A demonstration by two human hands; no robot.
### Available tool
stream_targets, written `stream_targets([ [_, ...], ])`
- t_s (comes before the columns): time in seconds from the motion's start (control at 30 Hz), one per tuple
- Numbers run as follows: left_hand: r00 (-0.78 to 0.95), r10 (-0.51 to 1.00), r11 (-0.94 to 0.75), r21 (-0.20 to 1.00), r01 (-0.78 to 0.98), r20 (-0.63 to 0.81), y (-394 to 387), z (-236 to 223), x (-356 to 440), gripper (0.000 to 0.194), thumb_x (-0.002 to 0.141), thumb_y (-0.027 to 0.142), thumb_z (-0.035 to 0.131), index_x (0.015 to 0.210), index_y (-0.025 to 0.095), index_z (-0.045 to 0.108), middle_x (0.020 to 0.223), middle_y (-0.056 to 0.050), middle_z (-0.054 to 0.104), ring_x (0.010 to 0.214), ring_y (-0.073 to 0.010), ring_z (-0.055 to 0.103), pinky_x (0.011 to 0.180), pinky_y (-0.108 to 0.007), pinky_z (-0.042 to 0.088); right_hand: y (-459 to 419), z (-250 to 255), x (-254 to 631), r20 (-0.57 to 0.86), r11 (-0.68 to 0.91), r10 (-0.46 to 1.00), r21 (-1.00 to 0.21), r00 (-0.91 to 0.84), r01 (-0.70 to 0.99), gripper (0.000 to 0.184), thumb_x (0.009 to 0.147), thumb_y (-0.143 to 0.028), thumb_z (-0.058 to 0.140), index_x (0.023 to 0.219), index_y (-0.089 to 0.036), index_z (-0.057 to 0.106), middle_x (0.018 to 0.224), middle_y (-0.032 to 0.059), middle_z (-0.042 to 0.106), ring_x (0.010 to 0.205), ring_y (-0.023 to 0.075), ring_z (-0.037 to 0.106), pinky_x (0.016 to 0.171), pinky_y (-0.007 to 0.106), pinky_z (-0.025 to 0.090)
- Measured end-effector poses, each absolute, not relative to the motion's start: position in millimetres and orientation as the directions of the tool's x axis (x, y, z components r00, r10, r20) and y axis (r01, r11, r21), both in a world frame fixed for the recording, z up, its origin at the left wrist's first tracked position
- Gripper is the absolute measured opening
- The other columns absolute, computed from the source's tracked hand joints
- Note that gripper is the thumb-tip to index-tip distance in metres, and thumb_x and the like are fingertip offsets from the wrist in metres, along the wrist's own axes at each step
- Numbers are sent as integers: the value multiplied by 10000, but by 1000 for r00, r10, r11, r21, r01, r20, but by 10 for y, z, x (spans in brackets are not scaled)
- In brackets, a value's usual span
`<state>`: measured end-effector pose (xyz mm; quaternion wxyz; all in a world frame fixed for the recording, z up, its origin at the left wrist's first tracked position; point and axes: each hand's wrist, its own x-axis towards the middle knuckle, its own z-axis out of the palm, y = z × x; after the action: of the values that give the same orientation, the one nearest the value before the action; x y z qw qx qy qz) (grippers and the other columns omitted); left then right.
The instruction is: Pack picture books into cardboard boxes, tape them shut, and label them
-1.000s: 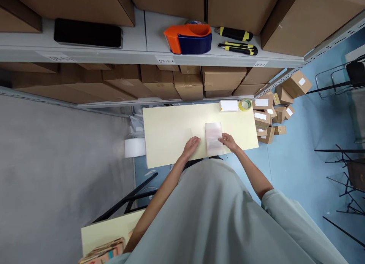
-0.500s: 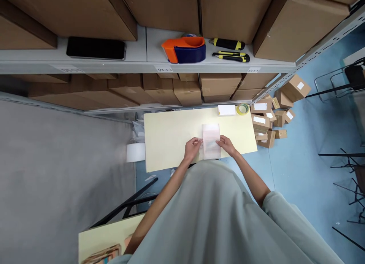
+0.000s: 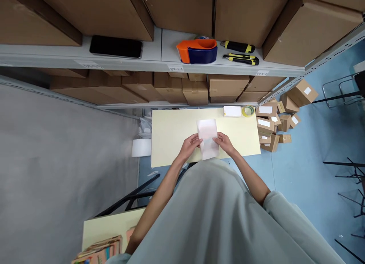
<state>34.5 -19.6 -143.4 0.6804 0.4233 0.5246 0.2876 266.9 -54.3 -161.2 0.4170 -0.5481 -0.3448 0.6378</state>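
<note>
A pale, translucent packet (image 3: 207, 138) is held upright between both hands just above the near edge of a cream table (image 3: 173, 134). My left hand (image 3: 190, 145) pinches its left edge. My right hand (image 3: 224, 143) grips its right edge. At the table's far right corner lie a small white box (image 3: 232, 111) and a roll of yellow tape (image 3: 248, 111), both well away from my hands.
A shelf above carries an orange and blue tape dispenser (image 3: 197, 51), two yellow-black utility knives (image 3: 241, 53) and a black phone (image 3: 115, 47) among cardboard boxes. Small labelled cartons (image 3: 273, 119) are piled on the blue floor at right. A white roll (image 3: 142, 147) sits left of the table.
My left hand has moved from the tabletop onto the packet's left edge. Both hands have lifted the packet off the table and drawn it towards the middle.
</note>
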Motion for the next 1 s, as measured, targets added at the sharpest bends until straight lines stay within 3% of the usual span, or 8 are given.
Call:
stream_targets([
  [0.13, 260, 809, 527, 846, 79, -528, -225, -1433, 341, 675, 720, 766, 852, 1085, 200, 804, 1101, -104, 829, 1048, -309, 757, 855, -401, 661, -476, -1624, 2597, -424, -424, 906, -904, -4, -55, 496, 821, -583, 826, 1153, -241, 690, 1056, 68, 792, 1014, 262, 750, 943, 417, 616],
  [0.27, 126, 835, 528, 844, 92, -536, -259, -1453, 350, 615, 684, 732, 880, 968, 200, 756, 1044, -87, 809, 924, -274, 762, 759, -385, 664, -511, -1465, 2493, -281, -333, 938, -892, 201, 305, 327, 948, -483, 724, 1165, -241, 703, 1140, 93, 749, 972, 241, 716, 909, 404, 605],
  [0.43, 132, 828, 545, 838, 35, -545, -276, -1399, 401, 474, 744, 610, 862, 908, 214, 660, 982, -53, 783, 841, -216, 739, 686, -315, 622, -662, -1230, 2094, -148, -50, 982, -795, -114, 604, 192, 1006, -427, 740, 1107, -263, 735, 1079, 87, 728, 972, 264, 703, 889, 389, 590],
  [0.5, 130, 825, 554, 832, 11, -551, -277, -1349, 431, 436, 788, 596, 825, 893, 220, 632, 910, -36, 767, 826, -203, 727, 637, -271, 580, -701, -1207, 1906, -127, 24, 980, -688, -153, 725, 217, 1009, -380, 754, 1174, -240, 730, 1089, 123, 719, 1049, 311, 685, 928, 422, 579],
  [0.63, 85, 830, 553, 833, 5, -551, -292, -1288, 457, 443, 833, 617, 797, 892, 226, 597, 811, 3, 709, 777, -172, 694, 627, -247, 559, -692, -1233, 1724, -85, 61, 988, -551, -129, 833, 240, 1086, -237, 562, 1276, -177, 696, 1094, 185, 706, 1049, 340, 655, 970, 479, 559],
  [0.8, 115, 849, 524, 850, -52, -516, -368, -1383, 331, 533, 901, 654, 752, 1204, 220, 691, 1169, -97, 784, 1030, -247, 777, 920, -405, 658, -524, -1253, 1969, -211, -169, 977, -697, 27, 697, 168, 1028, -274, 593, 1118, -225, 726, 1042, 105, 733, 953, 272, 685, 928, 418, 572],
  [0.9, 14, 864, 503, 864, -8, -503, -414, -1476, 175, 581, 886, 622, 785, 1305, 231, 693, 1378, -136, 741, 1221, -290, 742, 1066, -467, 619, -451, -1266, 2171, -372, -388, 920, -828, 122, 405, 200, 943, -409, 693, 1039, -237, 728, 899, 38, 735, 823, 225, 689, 854, 385, 583],
  [1.0, -16, 847, 530, 847, -23, -531, -426, -1516, 42, 607, 858, 617, 815, 1308, 221, 717, 1451, -146, 724, 1316, -316, 701, 1103, -475, 601, -471, -1286, 2274, -472, -477, 878, -875, 76, 79, 358, 827, -521, 801, 997, -216, 726, 818, 26, 716, 787, 208, 678, 756, 351, 580],
])
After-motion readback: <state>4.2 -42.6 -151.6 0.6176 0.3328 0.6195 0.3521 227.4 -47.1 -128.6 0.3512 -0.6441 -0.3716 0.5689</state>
